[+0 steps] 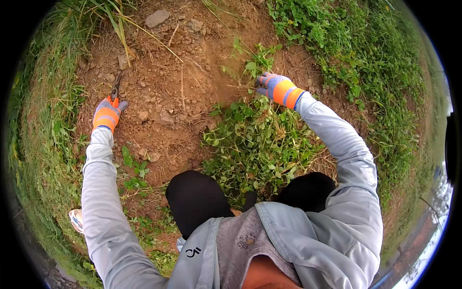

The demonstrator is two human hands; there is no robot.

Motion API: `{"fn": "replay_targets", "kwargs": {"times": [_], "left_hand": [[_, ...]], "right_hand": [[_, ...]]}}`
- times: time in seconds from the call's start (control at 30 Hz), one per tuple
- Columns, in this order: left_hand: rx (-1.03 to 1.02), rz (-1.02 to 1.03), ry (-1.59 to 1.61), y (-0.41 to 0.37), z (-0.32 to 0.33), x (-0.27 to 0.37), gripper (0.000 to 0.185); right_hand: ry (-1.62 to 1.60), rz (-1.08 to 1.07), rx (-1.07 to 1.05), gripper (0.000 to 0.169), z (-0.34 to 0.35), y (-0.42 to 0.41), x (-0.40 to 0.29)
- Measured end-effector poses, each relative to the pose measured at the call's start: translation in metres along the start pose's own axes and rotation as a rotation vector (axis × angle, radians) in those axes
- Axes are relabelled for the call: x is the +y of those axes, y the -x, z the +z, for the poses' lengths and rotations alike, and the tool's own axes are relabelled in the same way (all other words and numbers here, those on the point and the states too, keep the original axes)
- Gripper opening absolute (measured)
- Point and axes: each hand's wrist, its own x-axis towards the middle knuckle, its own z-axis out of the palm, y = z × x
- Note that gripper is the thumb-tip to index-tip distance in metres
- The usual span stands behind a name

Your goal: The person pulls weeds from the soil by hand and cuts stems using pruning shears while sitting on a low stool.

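Observation:
My left hand, in an orange and grey knit glove, grips hand pruners by their orange handles. The dark blades point away from me over bare, stony soil. In a matching glove, my right hand hovers above the far edge of a heap of leafy green weeds, fingers spread and nothing visible between them. Just beyond its fingertips is a small green weed. Some leaves left of that weed are blurred. The heap lies before my knees, partly hidden by them.
Reddish soil with loose stones spreads ahead, including a flat grey rock. Dense green plants border it on the right, and tall grass on the left. Beside my left sleeve a sandal is partly visible.

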Motion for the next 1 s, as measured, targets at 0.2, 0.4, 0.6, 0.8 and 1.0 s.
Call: {"fn": "replay_targets", "kwargs": {"times": [0.2,0.4,0.6,0.8,1.0], "left_hand": [[0.070,0.069,0.017,-0.018,0.019,-0.029,0.052],[0.019,0.082,0.115,-0.012,0.011,-0.006,0.047],[0.052,0.131,0.097,-0.036,0.034,-0.031,0.049],[0.051,0.108,0.049,-0.025,0.018,-0.027,0.048],[0.064,0.141,0.007,-0.037,0.025,-0.009,0.054]], "right_hand": [[-0.153,-0.095,-0.099,0.085,0.103,0.053,0.001],[0.017,-0.150,-0.495,0.095,0.154,0.117,-0.027],[-0.099,-0.013,-0.730,0.061,0.081,0.107,-0.040],[-0.074,0.054,-0.084,0.076,0.047,0.046,0.011],[-0.039,0.031,-0.164,0.093,0.104,0.020,-0.018]]}}
